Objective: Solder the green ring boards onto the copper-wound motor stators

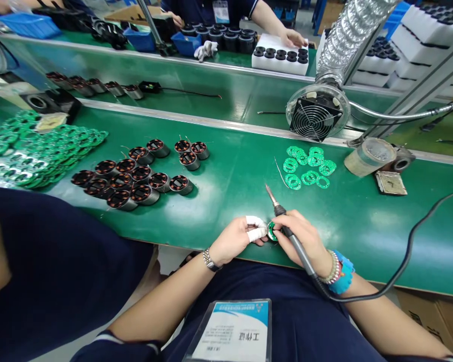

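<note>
My left hand (236, 239), with white covers on its thumb and a finger, pinches the left edge of a green ring-shaped circuit board (272, 232). What lies beneath the board is hidden by my fingers. In my right hand (304, 236) is a soldering iron (301, 255), its bare tip pointing up and away to the left, apart from the board. The right fingertips also touch the board's right side. Further up the bench lie several loose green ring boards (310, 160), beside a thin strand of solder wire (281, 171).
Copper-wound stators (143, 193) stand in a group at the left, near stacked green board panels (49, 151). A fume fan (314, 118) hangs at the bench's back edge. To the right are a cloudy jar (369, 157) and a soldering-iron stand (402, 160). A co-worker's hand (292, 37) touches a white foam tray.
</note>
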`<state>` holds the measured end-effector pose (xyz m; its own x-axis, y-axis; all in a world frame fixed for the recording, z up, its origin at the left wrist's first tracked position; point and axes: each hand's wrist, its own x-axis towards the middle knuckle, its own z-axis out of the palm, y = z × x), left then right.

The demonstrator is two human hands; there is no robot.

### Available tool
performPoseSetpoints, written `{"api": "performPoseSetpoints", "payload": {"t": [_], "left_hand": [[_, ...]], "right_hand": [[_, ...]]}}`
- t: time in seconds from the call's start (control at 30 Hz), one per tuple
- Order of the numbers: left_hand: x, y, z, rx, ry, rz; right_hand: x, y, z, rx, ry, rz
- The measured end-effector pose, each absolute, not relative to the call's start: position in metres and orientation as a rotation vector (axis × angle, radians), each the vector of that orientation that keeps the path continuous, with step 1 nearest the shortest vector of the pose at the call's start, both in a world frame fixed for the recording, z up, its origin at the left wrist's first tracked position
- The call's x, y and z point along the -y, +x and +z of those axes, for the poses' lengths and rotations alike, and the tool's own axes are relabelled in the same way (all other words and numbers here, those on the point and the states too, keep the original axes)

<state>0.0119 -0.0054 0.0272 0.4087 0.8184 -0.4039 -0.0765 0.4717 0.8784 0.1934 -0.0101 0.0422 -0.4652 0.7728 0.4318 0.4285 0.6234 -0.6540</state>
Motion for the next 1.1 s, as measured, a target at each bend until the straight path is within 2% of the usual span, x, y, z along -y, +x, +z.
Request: {"api": "performPoseSetpoints", "payload": {"t": [0.13, 0.33, 1.1], "left_hand": [[0.005, 0.011, 0.025, -1.004, 0.896, 0.656], [0.003, 0.011, 0.025, -1.008, 0.887, 0.653], [0.004, 0.012, 0.027, -1.056, 0.94, 0.637]], "right_hand": [[0.018, 0.208, 0.057, 1.979, -1.029, 0.651], [0.029, 0.226, 0.07, 1.988, -0.944, 0.724], [0.032, 0.23, 0.072, 2.024, -0.99, 0.796]]}}
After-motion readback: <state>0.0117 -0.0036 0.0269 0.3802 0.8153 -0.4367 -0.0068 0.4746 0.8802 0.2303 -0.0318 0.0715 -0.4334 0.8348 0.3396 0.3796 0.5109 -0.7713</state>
